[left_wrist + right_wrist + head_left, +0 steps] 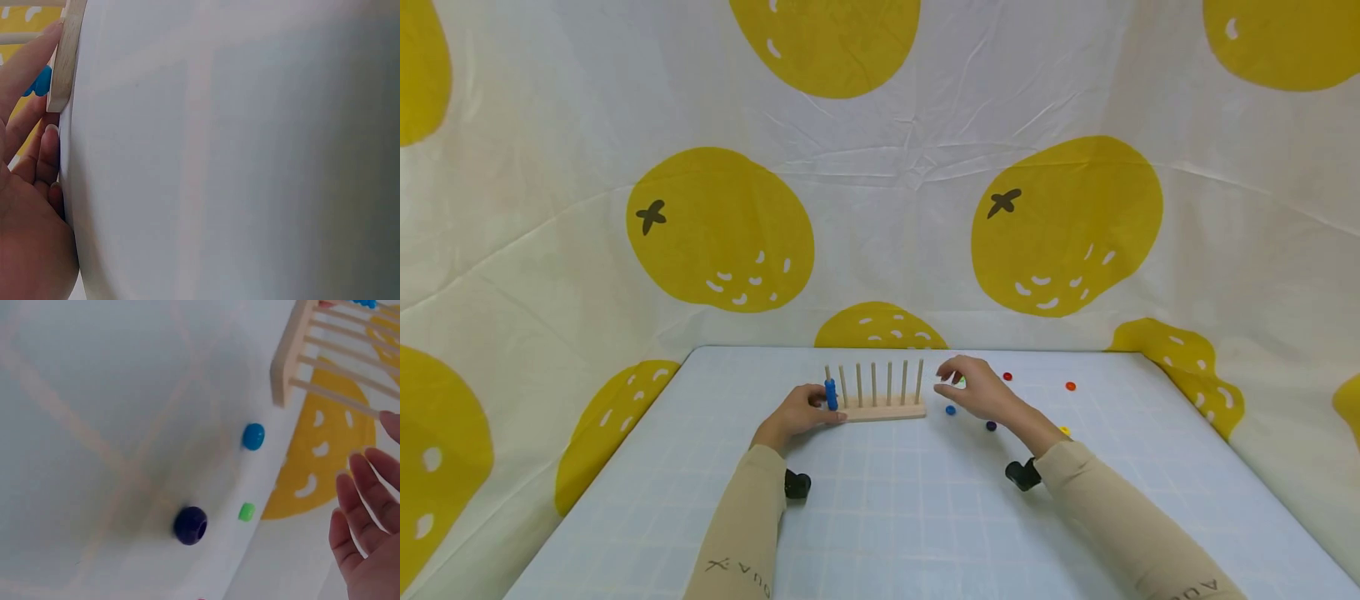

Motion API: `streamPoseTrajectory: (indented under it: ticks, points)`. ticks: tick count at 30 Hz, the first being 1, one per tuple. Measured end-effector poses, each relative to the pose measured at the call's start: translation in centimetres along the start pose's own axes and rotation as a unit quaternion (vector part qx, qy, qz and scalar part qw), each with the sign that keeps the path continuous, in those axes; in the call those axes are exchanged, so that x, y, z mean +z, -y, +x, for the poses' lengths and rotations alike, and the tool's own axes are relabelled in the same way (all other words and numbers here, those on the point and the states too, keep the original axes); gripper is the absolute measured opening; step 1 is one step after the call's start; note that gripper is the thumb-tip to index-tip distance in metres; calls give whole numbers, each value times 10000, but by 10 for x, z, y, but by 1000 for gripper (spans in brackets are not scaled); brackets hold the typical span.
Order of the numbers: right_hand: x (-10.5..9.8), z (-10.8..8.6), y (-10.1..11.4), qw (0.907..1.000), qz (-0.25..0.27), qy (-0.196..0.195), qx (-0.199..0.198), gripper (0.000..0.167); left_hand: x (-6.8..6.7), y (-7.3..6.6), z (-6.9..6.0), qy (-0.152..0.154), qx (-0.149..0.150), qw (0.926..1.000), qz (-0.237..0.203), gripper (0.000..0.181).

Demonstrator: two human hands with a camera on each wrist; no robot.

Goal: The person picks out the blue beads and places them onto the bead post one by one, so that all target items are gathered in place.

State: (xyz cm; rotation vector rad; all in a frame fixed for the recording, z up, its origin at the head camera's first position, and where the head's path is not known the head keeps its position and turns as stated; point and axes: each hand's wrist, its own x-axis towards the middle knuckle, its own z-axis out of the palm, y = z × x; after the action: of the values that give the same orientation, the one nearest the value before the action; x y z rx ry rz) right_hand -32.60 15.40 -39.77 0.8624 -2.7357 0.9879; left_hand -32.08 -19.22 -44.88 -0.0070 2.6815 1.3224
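A wooden rack (887, 412) with a row of upright pegs stands on the table. Blue beads (831, 395) are stacked on its leftmost peg. My left hand (797, 410) grips the left end of the rack's base, thumb in front and fingers behind, as the left wrist view shows. Just right of the rack, my right hand (973, 387) hovers with its fingers loosely bent and apart, and I see nothing in it. Below that hand lies a loose blue bead (254, 437). A dark purple bead (190, 525) and a green bead (247, 512) are close by.
Farther right on the table (880, 517) lie a red bead (1007, 377), an orange-red bead (1071, 386) and a yellow bead (1064, 431), partly behind the right forearm. A white curtain (895, 233) with yellow fruit prints hangs behind the table.
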Motion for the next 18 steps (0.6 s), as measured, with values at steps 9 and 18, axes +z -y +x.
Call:
streamPoseTrajectory:
  ticks: [9, 18]
  points:
    - [1, -7, -24, 9955, -152, 514, 784, 28, 0, 0, -1, 20, -46, 10000, -11, 71]
    - [9, -9, -35, 9860, 43, 939, 1375, 24, 0, -1, -2, 4, -28, 10000, 52, 68]
